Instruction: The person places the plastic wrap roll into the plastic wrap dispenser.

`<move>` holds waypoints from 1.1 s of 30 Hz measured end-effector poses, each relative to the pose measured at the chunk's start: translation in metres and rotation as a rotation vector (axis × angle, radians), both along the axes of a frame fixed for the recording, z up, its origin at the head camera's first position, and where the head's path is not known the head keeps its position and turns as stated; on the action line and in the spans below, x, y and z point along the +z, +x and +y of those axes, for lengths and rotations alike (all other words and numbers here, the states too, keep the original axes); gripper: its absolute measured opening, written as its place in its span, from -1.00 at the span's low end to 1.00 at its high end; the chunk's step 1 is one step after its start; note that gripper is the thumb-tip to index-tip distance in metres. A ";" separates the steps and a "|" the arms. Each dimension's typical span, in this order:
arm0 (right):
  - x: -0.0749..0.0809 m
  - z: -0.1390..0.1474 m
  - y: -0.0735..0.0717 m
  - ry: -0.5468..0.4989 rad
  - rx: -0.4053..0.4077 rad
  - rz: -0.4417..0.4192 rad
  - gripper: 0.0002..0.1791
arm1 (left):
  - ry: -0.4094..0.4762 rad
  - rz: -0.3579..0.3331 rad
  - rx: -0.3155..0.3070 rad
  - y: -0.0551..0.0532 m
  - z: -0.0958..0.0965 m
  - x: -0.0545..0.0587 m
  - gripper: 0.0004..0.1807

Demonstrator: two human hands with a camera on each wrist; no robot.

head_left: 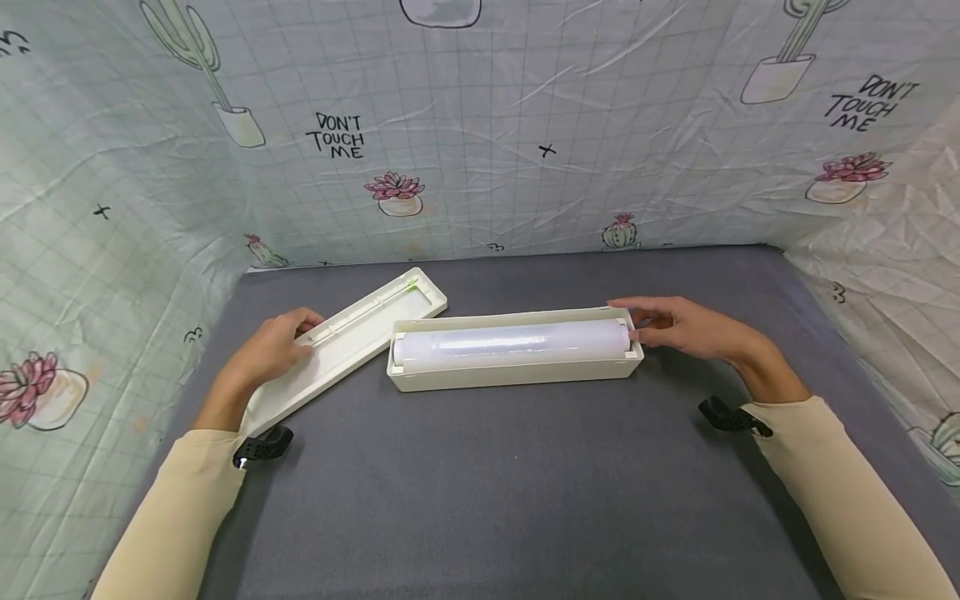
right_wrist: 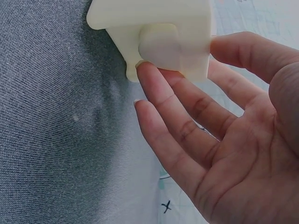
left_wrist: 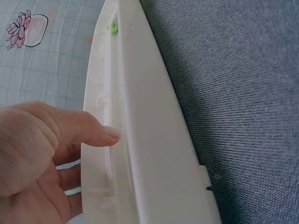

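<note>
A long cream box (head_left: 517,379) sits in the middle of the table in the head view, with a shiny roll of cling film (head_left: 517,343) inside it. To its left lies the matching lid (head_left: 360,333), slanted and inner side up, its upper end close behind the box. My left hand (head_left: 276,346) holds the lid by its left edge; the left wrist view shows the thumb over the rim and fingers on the outer side. My right hand (head_left: 693,332) grips the right end of the box, thumb and fingers around its end wall (right_wrist: 194,46).
A dark grey cloth (head_left: 517,475) covers the table. Behind and at both sides hangs a pale printed curtain (head_left: 480,150) with cactus drawings. A small green piece (left_wrist: 114,28) shows on the lid's inner rail. Black wrist straps (head_left: 262,446) sit at both cuffs.
</note>
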State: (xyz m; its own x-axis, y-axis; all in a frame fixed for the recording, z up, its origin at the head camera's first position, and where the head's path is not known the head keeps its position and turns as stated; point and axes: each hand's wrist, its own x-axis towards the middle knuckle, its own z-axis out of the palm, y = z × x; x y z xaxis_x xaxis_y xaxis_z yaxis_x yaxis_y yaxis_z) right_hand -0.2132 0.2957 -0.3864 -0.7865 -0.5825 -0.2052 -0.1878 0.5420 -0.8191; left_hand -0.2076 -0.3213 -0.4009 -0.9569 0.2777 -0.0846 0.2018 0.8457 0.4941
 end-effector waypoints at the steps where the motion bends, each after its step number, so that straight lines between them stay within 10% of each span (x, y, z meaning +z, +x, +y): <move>1: 0.000 0.000 0.000 -0.003 0.003 -0.002 -0.34 | -0.002 0.002 0.001 0.000 0.000 -0.001 -0.58; 20: 0.000 0.003 -0.003 0.036 0.049 0.101 -0.37 | 0.093 -0.012 -0.052 0.009 -0.002 0.011 -0.55; 33: 0.010 -0.002 -0.008 0.101 0.075 0.077 -0.35 | 0.153 0.014 -0.066 -0.005 0.000 0.032 -0.60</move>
State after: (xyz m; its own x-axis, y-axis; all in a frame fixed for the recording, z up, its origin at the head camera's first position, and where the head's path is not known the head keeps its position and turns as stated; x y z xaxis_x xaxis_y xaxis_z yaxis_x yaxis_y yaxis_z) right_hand -0.2217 0.2934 -0.3763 -0.7571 -0.6198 -0.2064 -0.2909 0.6028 -0.7430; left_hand -0.2130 -0.3209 -0.3690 -0.9369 0.3489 -0.0233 0.2622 0.7452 0.6131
